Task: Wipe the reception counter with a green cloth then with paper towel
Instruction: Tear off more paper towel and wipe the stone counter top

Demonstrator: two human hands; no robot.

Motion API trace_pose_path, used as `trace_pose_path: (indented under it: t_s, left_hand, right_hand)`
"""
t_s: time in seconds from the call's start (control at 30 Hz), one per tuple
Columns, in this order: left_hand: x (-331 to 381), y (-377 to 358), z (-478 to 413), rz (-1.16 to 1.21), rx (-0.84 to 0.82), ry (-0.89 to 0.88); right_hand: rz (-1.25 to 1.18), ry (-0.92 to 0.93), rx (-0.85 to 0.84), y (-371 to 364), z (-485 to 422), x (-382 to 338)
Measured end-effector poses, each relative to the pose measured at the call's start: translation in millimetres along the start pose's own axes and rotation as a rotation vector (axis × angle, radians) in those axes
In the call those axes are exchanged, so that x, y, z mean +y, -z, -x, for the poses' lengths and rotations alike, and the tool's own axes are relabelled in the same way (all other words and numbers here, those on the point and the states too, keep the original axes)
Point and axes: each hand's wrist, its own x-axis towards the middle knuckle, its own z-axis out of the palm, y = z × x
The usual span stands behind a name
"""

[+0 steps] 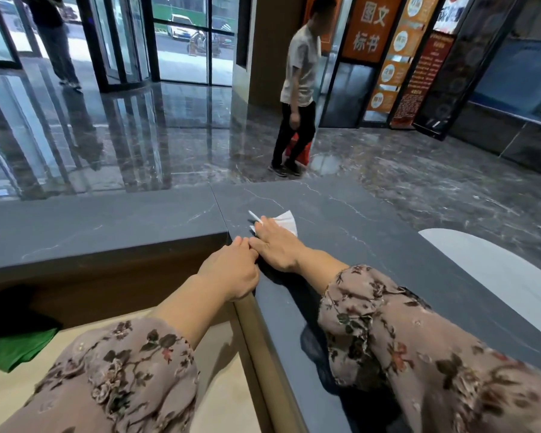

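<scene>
Flat and extended, the right hand presses the white paper towel against the dark reception counter near its corner seam; no finger curls round the sheet. Meanwhile the left hand curls over the counter's inner edge, bracing the reach. Set aside, the green cloth lies on the lower desk (so the paper-towel pass appears to be the step in hand). Good practice: even palm pressure, overlapping strokes drawn toward the body, and a refold once the towel dampens.
</scene>
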Motion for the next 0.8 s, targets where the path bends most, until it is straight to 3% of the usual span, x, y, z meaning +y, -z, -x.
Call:
trace_pose_path:
  t_s: [0.13,0.27,0.6,0.8]
  left_hand:
    - [1.5,1.5,-1.8,-0.007,-0.007,0.015]
    - [3.9,3.3,-3.6,0.007,-0.021,0.046]
    - [25.3,1.5,3.6,0.007,-0.023,0.193]
    - [39.4,2.7,4.6,-0.032,-0.031,0.292]
  right_hand:
    - [0.079,0.057,-0.081,12.3,14.3,17.3]
    - [0.133,0.036,-0.057,23.6,24.8,48.1]
    - [0.159,-0.310,0.037,54.8,65.5,218.3]
    - [0.123,-0.373,0.080,55.6,59.9,226.3]
